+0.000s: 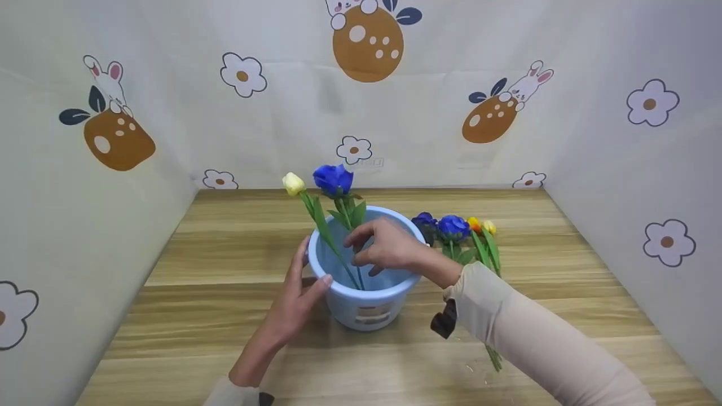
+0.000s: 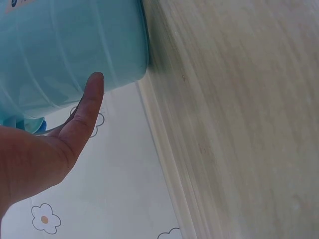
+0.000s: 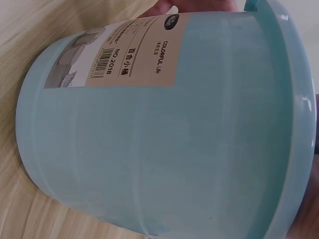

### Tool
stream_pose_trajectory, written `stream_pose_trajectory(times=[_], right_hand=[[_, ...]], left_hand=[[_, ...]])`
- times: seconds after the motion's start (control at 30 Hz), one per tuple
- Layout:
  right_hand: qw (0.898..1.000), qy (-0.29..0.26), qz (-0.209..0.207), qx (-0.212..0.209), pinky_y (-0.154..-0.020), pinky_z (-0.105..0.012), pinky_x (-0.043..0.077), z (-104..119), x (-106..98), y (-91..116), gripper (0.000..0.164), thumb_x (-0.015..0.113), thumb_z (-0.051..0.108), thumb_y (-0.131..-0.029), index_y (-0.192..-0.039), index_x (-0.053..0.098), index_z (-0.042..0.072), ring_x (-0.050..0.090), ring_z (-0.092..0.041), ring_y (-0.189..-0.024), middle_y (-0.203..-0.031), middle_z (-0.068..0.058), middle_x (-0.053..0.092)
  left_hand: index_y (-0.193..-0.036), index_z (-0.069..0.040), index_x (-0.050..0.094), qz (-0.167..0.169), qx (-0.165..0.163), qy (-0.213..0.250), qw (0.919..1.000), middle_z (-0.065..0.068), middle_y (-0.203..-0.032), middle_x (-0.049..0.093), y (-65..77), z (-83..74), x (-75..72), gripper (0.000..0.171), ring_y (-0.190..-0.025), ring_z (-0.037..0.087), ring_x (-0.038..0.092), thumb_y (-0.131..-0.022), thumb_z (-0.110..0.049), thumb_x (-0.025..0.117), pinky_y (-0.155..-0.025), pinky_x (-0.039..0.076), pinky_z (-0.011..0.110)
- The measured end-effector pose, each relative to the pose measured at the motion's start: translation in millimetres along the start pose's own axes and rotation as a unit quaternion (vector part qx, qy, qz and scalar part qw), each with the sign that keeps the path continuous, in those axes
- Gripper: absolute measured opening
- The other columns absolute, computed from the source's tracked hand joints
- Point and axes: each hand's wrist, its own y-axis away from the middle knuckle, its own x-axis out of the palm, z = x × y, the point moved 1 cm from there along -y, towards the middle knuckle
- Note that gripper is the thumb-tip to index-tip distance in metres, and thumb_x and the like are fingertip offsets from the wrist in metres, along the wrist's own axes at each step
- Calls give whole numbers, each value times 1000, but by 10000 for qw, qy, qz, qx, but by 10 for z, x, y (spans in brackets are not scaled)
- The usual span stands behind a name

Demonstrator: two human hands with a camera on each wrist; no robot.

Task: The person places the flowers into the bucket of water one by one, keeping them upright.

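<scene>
A left hand (image 1: 292, 304), fingers straight and spread, braces a bucket (image 1: 369, 294) holding a rose (image 1: 334, 180) and tulip (image 1: 293, 184); the right hand (image 1: 389, 243) has half-curled fingers at the rose's stem, pinch unclear. Bracing firmly and sparing the tulip should serve best. More flowers (image 1: 454, 227) lie right on the wood-grain counter (image 1: 197, 316), before rabbit-print walls (image 1: 282, 129).

Soft, even light; faint shadows; small glints on bucket rim (image 3: 302, 114)

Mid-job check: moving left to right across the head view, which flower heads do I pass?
Pale yellow tulip head → blue bloom above the bucket → dark blue bloom → brighter blue bloom → orange bloom → small yellow bloom.
</scene>
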Motion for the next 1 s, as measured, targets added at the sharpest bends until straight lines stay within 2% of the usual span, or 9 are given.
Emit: stream_pose_trajectory(times=[0.27, 0.6, 0.8, 1.0], right_hand=[[9992, 170, 232, 276, -70, -35, 67, -6, 10, -16, 37, 79, 9, -90, -127, 76, 11, 73, -24, -99, -118, -9, 73], [9975, 307, 425, 480, -69, -36, 67, -16, 14, -28, 38, 80, 13, -91, -129, 76, 12, 75, -22, -96, -119, -8, 74], [9972, 361, 437, 496, -67, -37, 66, -4, 22, -27, 38, 82, 14, -90, -127, 77, 10, 75, -21, -91, -112, -7, 77], [9967, 416, 402, 568, -69, -36, 66, 3, 26, -29, 40, 82, 17, -91, -130, 75, 11, 75, -22, -94, -116, -8, 77]], left_hand=[[-170, -37, 6, -18, -75, 72, 9999, 7, -178, 10, 4, -11, 4, 80, -161, 42, 21, -108, -39, 56, -121, 40, 62], [-169, -38, 4, -14, -115, 99, 9999, 8, -178, 9, 6, -8, 0, 80, -161, 43, 23, -108, -38, 56, -121, 40, 61], [-170, -35, 8, -47, 10, 115, 9999, 10, -178, 13, 7, -9, 2, 80, -159, 43, 29, -107, -38, 57, -122, 40, 61], [-170, -36, 8, -38, 1, 143, 9999, 9, -178, 12, 12, -10, -2, 79, -159, 44, 27, -108, -36, 57, -122, 39, 61]])
